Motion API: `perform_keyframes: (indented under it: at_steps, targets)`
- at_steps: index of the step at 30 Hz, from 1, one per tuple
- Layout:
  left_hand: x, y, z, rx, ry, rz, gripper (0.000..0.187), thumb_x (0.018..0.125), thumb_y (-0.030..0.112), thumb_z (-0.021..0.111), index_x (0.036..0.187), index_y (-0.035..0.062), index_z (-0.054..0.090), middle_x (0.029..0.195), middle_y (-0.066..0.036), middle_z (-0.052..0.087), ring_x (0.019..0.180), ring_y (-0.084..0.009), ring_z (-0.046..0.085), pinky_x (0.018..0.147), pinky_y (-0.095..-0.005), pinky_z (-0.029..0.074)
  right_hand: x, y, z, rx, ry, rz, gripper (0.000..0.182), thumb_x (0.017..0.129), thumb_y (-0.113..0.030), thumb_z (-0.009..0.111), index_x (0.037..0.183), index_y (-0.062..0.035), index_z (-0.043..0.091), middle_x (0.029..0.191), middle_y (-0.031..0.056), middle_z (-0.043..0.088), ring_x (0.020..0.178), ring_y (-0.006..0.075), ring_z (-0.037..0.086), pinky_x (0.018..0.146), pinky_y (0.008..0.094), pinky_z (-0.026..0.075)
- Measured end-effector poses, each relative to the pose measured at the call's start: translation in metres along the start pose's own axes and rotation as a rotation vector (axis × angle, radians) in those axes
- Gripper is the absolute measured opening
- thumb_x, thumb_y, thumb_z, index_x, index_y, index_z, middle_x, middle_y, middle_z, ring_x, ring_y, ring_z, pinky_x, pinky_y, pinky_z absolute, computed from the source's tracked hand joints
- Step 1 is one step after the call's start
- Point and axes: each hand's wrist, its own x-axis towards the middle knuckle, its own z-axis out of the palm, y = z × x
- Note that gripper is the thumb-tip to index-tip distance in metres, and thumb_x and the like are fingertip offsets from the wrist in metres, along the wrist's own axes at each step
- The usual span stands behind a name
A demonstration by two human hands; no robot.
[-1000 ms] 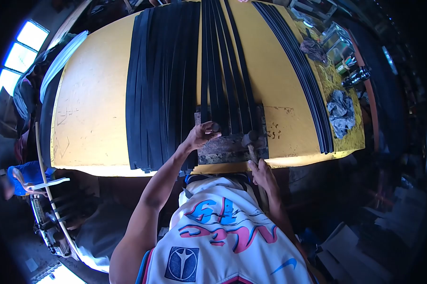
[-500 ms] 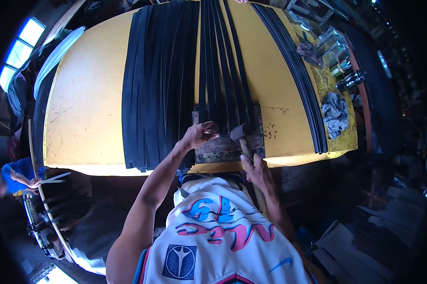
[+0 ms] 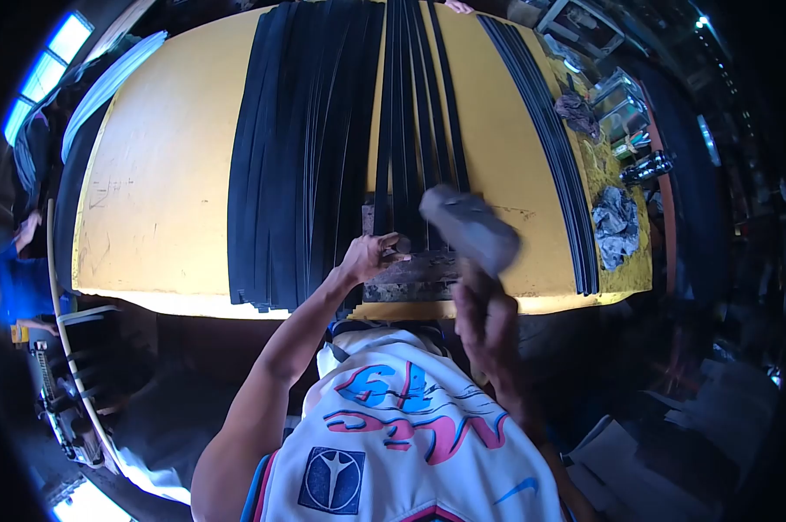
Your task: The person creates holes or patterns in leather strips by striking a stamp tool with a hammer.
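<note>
In my right hand (image 3: 487, 320), closed around its handle, is a hammer (image 3: 470, 228) with a blocky grey head, raised toward the camera and slightly blurred. My left hand (image 3: 369, 258) is closed on a short, dark, round-topped punch (image 3: 403, 244), seen nearly end-on. Its lower end is hidden, so contact cannot be made out. Beneath lies a dark, worn block (image 3: 410, 288) at the table's near edge. Several narrow black strips (image 3: 410, 122) run from the far side onto this block. The hammer covers the block's right part.
A wide layer of black strips (image 3: 302, 165) covers the yellow table (image 3: 162, 191) left of centre. Another strip bundle (image 3: 545, 143) lies to the right, near crumpled plastic (image 3: 615, 226). A person in blue (image 3: 26, 283) is at far left; another person's hand (image 3: 459, 6) shows at the far edge.
My right hand has lifted the hammer up from beside the punch toward the camera. My left hand keeps its hold on the punch. The person in blue has shifted posture.
</note>
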Motion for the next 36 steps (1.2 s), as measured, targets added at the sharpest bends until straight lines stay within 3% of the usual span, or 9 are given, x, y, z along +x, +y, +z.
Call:
perform_keyframes:
  at_steps: [3, 5, 6, 11, 17, 21, 27, 28, 36]
  targets:
    - [-0.001, -0.001, 0.001, -0.011, -0.005, -0.008, 0.042, 0.084, 0.044, 0.071, 0.111, 0.0137, 0.064, 0.091, -0.014, 0.071, 0.083, -0.0356, 0.069, 0.074, -0.0427, 0.056, -0.008, 0.012, 0.002, -0.129, 0.179, -0.239, 0.015, 0.098, -0.018, 0.055, 0.097, -0.0028, 0.058, 0.059, 0.0009, 0.051, 0.050, 0.0065, 0.048, 0.048, 0.0250, 0.039]
    - [-0.002, -0.006, 0.004, 0.006, 0.005, 0.035, 0.042, 0.084, 0.044, 0.071, 0.113, 0.0147, 0.064, 0.093, -0.014, 0.071, 0.083, -0.0359, 0.069, 0.074, -0.0430, 0.056, -0.007, 0.030, 0.013, -0.133, 0.084, -0.290, 0.021, 0.098, -0.019, 0.054, 0.094, 0.0008, 0.059, 0.063, 0.0082, 0.058, 0.053, 0.0152, 0.058, 0.051, 0.0290, 0.043]
    - [0.000, -0.010, 0.006, 0.005, 0.011, 0.030, 0.042, 0.084, 0.044, 0.071, 0.113, 0.0147, 0.064, 0.093, -0.014, 0.071, 0.083, -0.0359, 0.069, 0.074, -0.0430, 0.056, 0.001, 0.000, 0.019, -0.145, 0.023, -0.072, 0.026, 0.094, -0.022, 0.064, 0.090, 0.0023, 0.054, 0.073, 0.0232, 0.063, 0.069, 0.0438, 0.065, 0.055, 0.0438, 0.048]
    - [-0.002, -0.008, 0.009, 0.016, 0.053, 0.072, 0.046, 0.084, 0.047, 0.069, 0.113, 0.0116, 0.065, 0.094, -0.017, 0.070, 0.085, -0.0371, 0.068, 0.073, -0.0438, 0.056, -0.001, 0.101, 0.056, -0.411, -0.138, 0.255, 0.048, 0.098, -0.045, 0.050, 0.101, 0.0027, 0.054, 0.079, 0.0340, 0.061, 0.082, 0.0518, 0.060, 0.062, 0.0553, 0.049]
    - [-0.032, 0.023, 0.016, -0.680, -0.395, -0.137, 0.038, 0.090, 0.038, 0.071, 0.106, 0.0031, 0.068, 0.090, -0.004, 0.069, 0.084, -0.0106, 0.060, 0.075, -0.0324, 0.050, -0.014, 0.132, 0.025, -0.282, -0.132, 0.512, 0.055, 0.097, -0.052, 0.048, 0.092, 0.0024, 0.056, 0.080, 0.0323, 0.062, 0.083, 0.0519, 0.061, 0.065, 0.0558, 0.047]
    - [-0.038, 0.023, 0.040, -0.726, -0.359, -0.168, 0.040, 0.088, 0.036, 0.073, 0.111, 0.0045, 0.067, 0.097, -0.010, 0.071, 0.092, -0.0165, 0.066, 0.086, -0.0327, 0.051, -0.024, 0.181, 0.022, -0.333, -0.121, 0.478, 0.063, 0.096, -0.061, 0.043, 0.091, 0.0019, 0.052, 0.062, 0.0217, 0.060, 0.053, 0.0335, 0.065, 0.053, 0.0438, 0.051]
    - [0.030, 0.005, 0.031, -0.507, -0.143, -0.078, 0.032, 0.089, 0.031, 0.071, 0.105, 0.0045, 0.064, 0.096, -0.009, 0.071, 0.100, -0.0210, 0.067, 0.088, -0.0361, 0.053, -0.033, 0.196, 0.025, -0.366, -0.152, 0.520, 0.065, 0.096, -0.061, 0.042, 0.094, 0.0033, 0.052, 0.070, 0.0248, 0.062, 0.062, 0.0379, 0.066, 0.064, 0.0475, 0.052]
    - [0.037, 0.007, 0.026, -0.503, -0.148, -0.078, 0.032, 0.089, 0.031, 0.071, 0.105, 0.0045, 0.064, 0.096, -0.009, 0.071, 0.100, -0.0210, 0.067, 0.088, -0.0361, 0.053, -0.030, 0.188, 0.022, -0.284, -0.164, 0.572, 0.055, 0.097, -0.053, 0.047, 0.093, 0.0019, 0.052, 0.084, 0.0328, 0.062, 0.086, 0.0516, 0.061, 0.070, 0.0556, 0.049]
    - [0.047, 0.000, 0.028, -0.419, -0.149, -0.055, 0.032, 0.090, 0.034, 0.070, 0.105, 0.0051, 0.066, 0.095, -0.007, 0.070, 0.094, -0.0176, 0.067, 0.094, -0.0372, 0.052, -0.037, 0.215, 0.028, -0.311, -0.129, 0.475, 0.064, 0.096, -0.061, 0.044, 0.092, 0.0028, 0.050, 0.065, 0.0241, 0.060, 0.059, 0.0382, 0.066, 0.061, 0.0477, 0.051]
